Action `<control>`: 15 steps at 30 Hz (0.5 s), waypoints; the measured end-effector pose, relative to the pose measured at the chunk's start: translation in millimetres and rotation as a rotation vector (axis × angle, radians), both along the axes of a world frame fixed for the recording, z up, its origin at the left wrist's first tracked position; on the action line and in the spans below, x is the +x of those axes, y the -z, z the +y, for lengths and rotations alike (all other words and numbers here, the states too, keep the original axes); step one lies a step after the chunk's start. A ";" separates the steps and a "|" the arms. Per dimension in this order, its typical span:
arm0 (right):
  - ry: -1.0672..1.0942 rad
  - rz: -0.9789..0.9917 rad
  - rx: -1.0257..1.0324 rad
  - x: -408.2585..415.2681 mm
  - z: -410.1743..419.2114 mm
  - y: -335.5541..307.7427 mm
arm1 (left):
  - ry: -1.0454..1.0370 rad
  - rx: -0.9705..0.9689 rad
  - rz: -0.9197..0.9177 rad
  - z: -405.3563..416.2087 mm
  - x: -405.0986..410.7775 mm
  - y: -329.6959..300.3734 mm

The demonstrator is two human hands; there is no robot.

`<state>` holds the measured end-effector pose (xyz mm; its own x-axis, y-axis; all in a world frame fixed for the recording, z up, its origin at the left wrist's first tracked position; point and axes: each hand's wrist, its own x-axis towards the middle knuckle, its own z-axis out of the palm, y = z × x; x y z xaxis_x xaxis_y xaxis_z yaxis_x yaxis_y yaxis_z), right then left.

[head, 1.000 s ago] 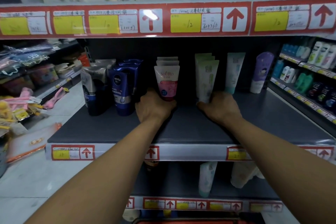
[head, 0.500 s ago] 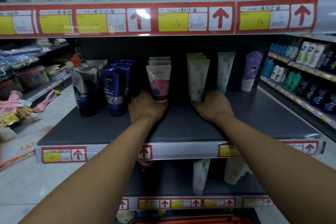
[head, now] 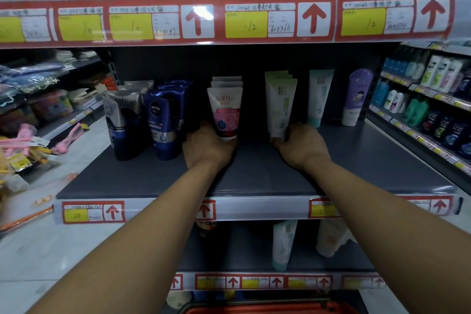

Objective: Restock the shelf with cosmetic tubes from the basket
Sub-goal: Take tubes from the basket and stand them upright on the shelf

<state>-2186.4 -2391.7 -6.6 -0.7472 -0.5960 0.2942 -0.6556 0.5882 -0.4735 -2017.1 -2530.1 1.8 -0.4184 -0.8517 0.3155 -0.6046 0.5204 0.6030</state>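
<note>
Right now both arms are reaching deep onto the grey shelf (head: 254, 176), hands well apart. The left hand (head: 207, 146) is curling round the foot of the pink tube (head: 224, 112), which is standing upright on its cap at the front of a short row of the same kind. The right hand (head: 302, 145) is gripping the bottom of the pale green tube (head: 280, 107), fingers wrapped at its cap end, the tube leaning slightly left against the ones behind it. Both tubes are sitting near the back of the shelf, just beyond the knuckles.

To the left of the left hand, dark blue tubes (head: 163, 122) and a silver-and-black tube (head: 122, 122) are standing upright, close together. To the right of the right hand a teal-and-white tube (head: 318, 97) and a purple bottle (head: 356, 97) are standing apart from each other. The red rim of the basket (head: 267, 310) is showing at the very bottom, below the lower shelf.

Compared with half a second ago, the hands are keeping the same grips on the same two tubes; the right hand is sitting a touch further right of its tube's base, and the green tube is leaning a little more. The view itself is shifting slightly, so the shelf is appearing more centred.
</note>
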 end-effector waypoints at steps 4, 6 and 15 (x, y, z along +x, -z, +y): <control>-0.002 0.001 0.000 -1.0 -1.0 0.5 | -0.002 -0.005 -0.003 -1.3 -0.7 1.2; 0.003 -0.002 0.001 -1.4 -1.4 0.7 | -0.003 -0.011 -0.006 -1.6 -0.9 1.4; 0.005 0.002 0.003 -2.4 -2.9 1.6 | 0.013 -0.029 -0.024 -3.4 -1.3 1.2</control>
<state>-2188.7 -2394.6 -8.2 -0.7492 -0.5933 0.2945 -0.6540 0.5924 -0.4704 -2018.4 -2533.5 0.6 -0.4376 -0.8365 0.3298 -0.6117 0.5457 0.5727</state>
